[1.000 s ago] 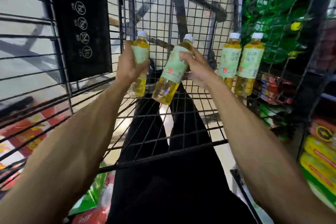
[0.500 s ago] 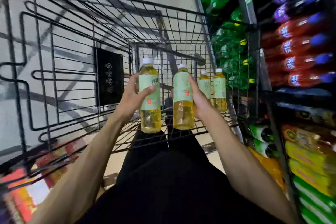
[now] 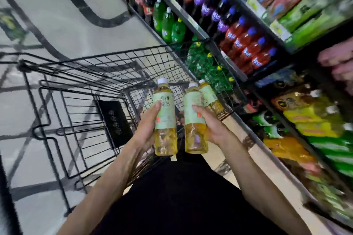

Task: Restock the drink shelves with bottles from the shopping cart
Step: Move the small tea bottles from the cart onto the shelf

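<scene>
1. Left grip [image 3: 148,128]: fingers curl round the left tea bottle [image 3: 165,114] from its left side. The thumb lies across the pale green label. The bottle is upright, white cap on top.
2. Right grip [image 3: 212,126]: fingers curl round the right tea bottle [image 3: 194,139] from its right side, thumb on the label. The bottle is near upright.
3. The two held bottles are side by side with a narrow gap between them. They are above the near end of the shopping cart [image 3: 86,74], in front of dark clothing [image 3: 181,196]. Both hold yellow liquid.
4. A third tea bottle [image 3: 209,93] stands in the cart just behind the right bottle, near the cart's right wall. It is partly hidden.
5. Cart: black wire mesh, with a black placard [image 3: 114,120] on the wire to the left of the hands.
6. Drink shelves [image 3: 246,4] run along the cart's right side.
   - Upper rows hold green soda bottles [image 3: 168,23], dark bottles with purple labels [image 3: 208,7] and red bottles with blue caps [image 3: 246,44].
   - Green bottles with yellow caps [image 3: 206,63] show through the cart mesh.
   - The lower right shelves are blurred; the packs there cannot be identified.
7. Floor [image 3: 76,15]: pale with dark lines, to the left of the cart.
</scene>
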